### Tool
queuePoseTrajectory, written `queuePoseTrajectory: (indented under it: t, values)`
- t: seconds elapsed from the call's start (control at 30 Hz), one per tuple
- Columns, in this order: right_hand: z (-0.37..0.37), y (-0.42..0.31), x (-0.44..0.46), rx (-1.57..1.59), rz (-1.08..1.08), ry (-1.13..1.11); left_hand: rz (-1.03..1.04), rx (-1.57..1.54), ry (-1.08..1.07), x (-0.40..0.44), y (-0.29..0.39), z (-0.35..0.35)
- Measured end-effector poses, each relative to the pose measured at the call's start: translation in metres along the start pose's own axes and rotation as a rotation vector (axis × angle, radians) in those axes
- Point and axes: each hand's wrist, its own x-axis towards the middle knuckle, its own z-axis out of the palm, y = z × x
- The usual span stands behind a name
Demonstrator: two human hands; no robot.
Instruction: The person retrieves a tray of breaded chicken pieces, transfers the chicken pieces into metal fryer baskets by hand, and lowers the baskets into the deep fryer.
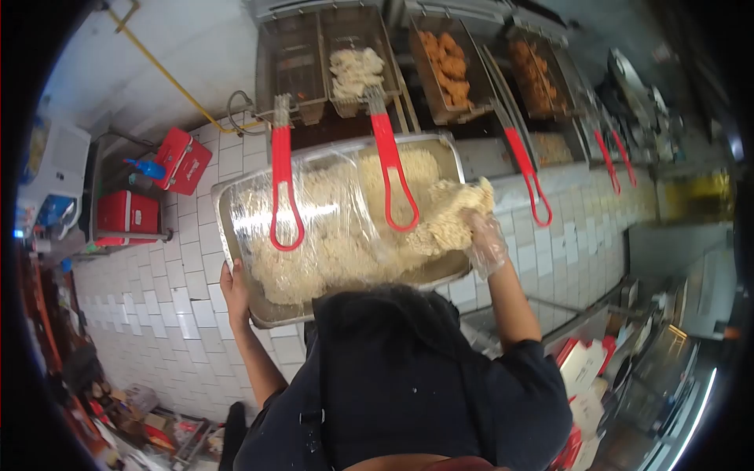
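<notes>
A large metal tray (228,228) of pale breaded pieces lies in front of my body, its left part covered by clear plastic wrap (314,208). My left hand (234,286) is bare and grips the tray's left edge. My right hand (485,242), in a clear plastic glove, holds a pale breaded piece (463,208) over the tray's right end. Two red basket handles, one on the left (282,165) and one nearer the middle (386,149), reach out above the tray.
Beyond the tray are fryer baskets: an unfilled one (265,59), one with pale pieces (357,72), and two with browned pieces (446,67) (536,74). Another red handle (525,165) juts out at right. Red coolers (182,161) stand left; boxes (581,369) lie lower right.
</notes>
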Motion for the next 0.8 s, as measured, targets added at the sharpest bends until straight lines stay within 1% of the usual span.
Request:
queuePoseTrajectory:
  t: [0.03, 0.07, 0.1, 0.13, 0.17, 0.2, 0.23, 0.27, 0.3, 0.37, 0.4, 0.43, 0.47, 0.53, 0.57, 0.6, 0.63, 0.67, 0.7, 0.73, 0.8]
  values:
    - [-0.002, -0.006, 0.008, 0.559, 0.251, 0.203, -0.009, 0.030, -0.019, 0.000, 0.000, 0.000]
    - [-0.005, -0.015, 0.024, 1.121, 0.514, 0.392, 0.003, 0.002, 0.007, -0.001, 0.002, 0.001]
    - [-0.012, -0.026, 0.042, 1.108, 0.489, 0.368, 0.021, 0.142, 0.015, -0.001, 0.004, 0.000]
    - [-0.026, -0.054, 0.061, 1.111, 0.450, 0.447, 0.036, 0.285, 0.021, -0.001, 0.008, 0.000]
    - [-0.039, -0.081, 0.078, 1.116, 0.411, 0.528, 0.043, 0.264, 0.041, -0.001, 0.013, 0.001]
    - [-0.049, -0.100, 0.099, 1.096, 0.283, 0.490, 0.057, 0.310, 0.053, -0.002, 0.018, 0.004]
    - [-0.056, -0.092, 0.123, 1.023, 0.223, 0.502, 0.069, 0.357, 0.062, -0.003, 0.023, 0.006]
    - [-0.063, -0.097, 0.153, 0.949, 0.163, 0.514, 0.073, 0.339, 0.073, -0.003, 0.027, 0.008]
    - [-0.069, -0.106, 0.182, 0.777, 0.151, 0.532, 0.060, 0.354, 0.070, -0.004, 0.031, 0.009]
    - [-0.068, -0.161, 0.277, 0.581, -0.061, 0.462, 0.055, 0.341, 0.098, 0.003, 0.037, 0.012]
    - [-0.071, -0.169, 0.309, 0.000, -0.158, 0.535, 0.047, 0.352, 0.088, -0.001, 0.039, 0.011]
    - [-0.059, -0.182, 0.340, -0.179, -0.095, 0.574, 0.040, 0.363, 0.080, -0.003, 0.039, 0.010]
    - [-0.052, -0.172, 0.379, -0.389, -0.106, 0.485, 0.046, 0.353, 0.096, -0.003, 0.035, 0.009]
    - [-0.023, -0.157, 0.445, -0.673, -0.079, 0.310, 0.070, 0.379, 0.110, 0.000, 0.028, 0.007]
    - [-0.003, -0.142, 0.476, -0.792, 0.029, 0.189, 0.080, 0.369, 0.124, 0.002, 0.029, 0.008]
    - [0.023, -0.106, 0.510, -0.880, 0.083, 0.148, 0.069, 0.347, 0.122, 0.001, 0.033, 0.010]
    - [0.049, -0.064, 0.534, -1.026, 0.059, -0.001, 0.055, 0.327, 0.121, 0.000, 0.035, 0.011]
    - [0.064, -0.054, 0.535, -1.253, -0.072, -0.319, 0.054, 0.312, 0.143, 0.000, 0.036, 0.010]
    - [0.081, -0.035, 0.538, -1.298, -0.121, -0.451, 0.022, 0.322, 0.137, -0.002, 0.036, 0.009]
    - [0.089, -0.029, 0.545, -1.311, -0.126, -0.505, -0.013, 0.333, 0.133, -0.002, 0.034, 0.010]
    - [0.085, -0.026, 0.549, -1.341, -0.125, -0.622, -0.058, 0.374, 0.137, -0.004, 0.041, 0.009]
